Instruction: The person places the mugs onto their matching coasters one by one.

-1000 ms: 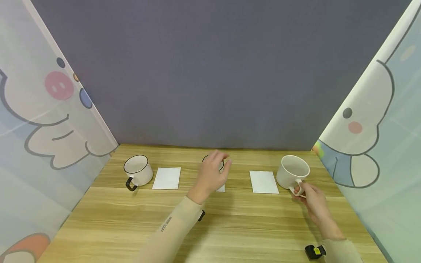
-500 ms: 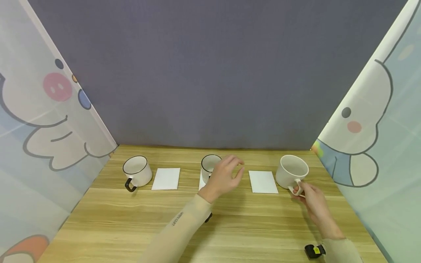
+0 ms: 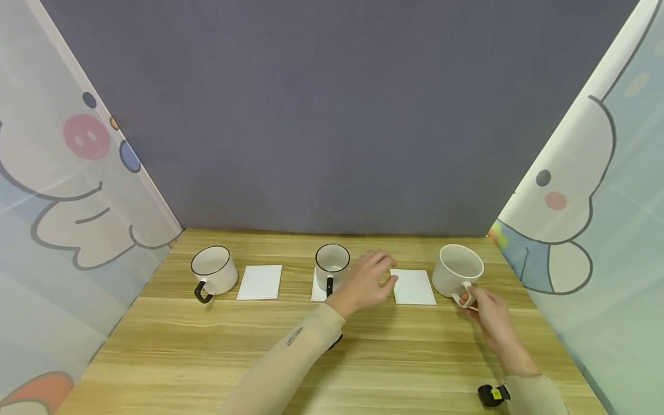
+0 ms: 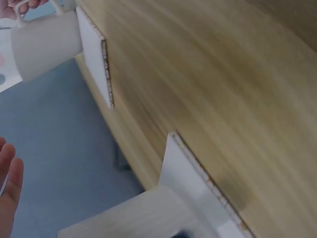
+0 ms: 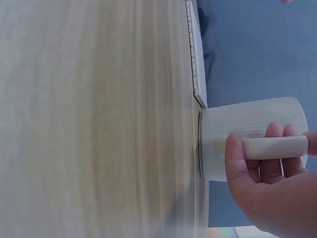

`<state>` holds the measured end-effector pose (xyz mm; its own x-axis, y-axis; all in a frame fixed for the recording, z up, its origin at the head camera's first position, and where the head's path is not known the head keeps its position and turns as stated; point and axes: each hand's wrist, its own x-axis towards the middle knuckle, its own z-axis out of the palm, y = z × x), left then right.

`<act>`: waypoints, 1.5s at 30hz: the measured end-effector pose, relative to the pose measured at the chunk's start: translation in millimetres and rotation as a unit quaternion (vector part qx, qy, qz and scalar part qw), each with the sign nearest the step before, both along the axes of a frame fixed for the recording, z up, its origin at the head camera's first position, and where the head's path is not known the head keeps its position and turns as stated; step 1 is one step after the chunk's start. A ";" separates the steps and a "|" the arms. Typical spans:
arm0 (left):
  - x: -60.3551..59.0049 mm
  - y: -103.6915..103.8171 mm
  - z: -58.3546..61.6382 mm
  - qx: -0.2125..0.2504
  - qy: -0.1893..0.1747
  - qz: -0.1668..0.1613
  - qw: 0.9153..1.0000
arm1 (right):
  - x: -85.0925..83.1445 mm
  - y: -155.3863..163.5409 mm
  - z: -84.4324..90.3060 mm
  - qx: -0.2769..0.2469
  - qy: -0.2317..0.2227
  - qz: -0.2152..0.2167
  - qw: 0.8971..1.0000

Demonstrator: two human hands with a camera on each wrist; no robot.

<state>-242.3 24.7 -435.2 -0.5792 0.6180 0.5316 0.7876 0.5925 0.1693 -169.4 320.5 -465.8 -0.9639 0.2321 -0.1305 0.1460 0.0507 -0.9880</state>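
— Cream mug first: where does it sit from the grip?
— It stands upright near the right end of the wooden table, its handle turned toward the person. The right hand comes at it from the near side and has fingers curled round that handle; the right wrist view shows the thumb below the handle bar and two fingertips over it, so the grip is closed on the handle, with the mug body lying beyond the hand.
— And the nearest free spot?
— The white card lies flat just to the mug's left, almost touching its base; its long side runs away from the person.
— Which hand is closer to that card?
— The left hand. It hovers with relaxed, loosely spread fingers holding nothing, its fingertips at the card's left edge. Whether they touch it I cannot tell.
— Further off?
— Behind that hand a black-rimmed mug rests on another card, and well to the left a second black-rimmed mug stands beside a third card, at the back, near the grey wall.
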 end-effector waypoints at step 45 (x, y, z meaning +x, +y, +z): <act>-13.3 33.6 -47.5 -0.158 -0.226 0.053 0.960 | 2.2 -3.0 2.3 -0.010 0.019 -0.010 1.000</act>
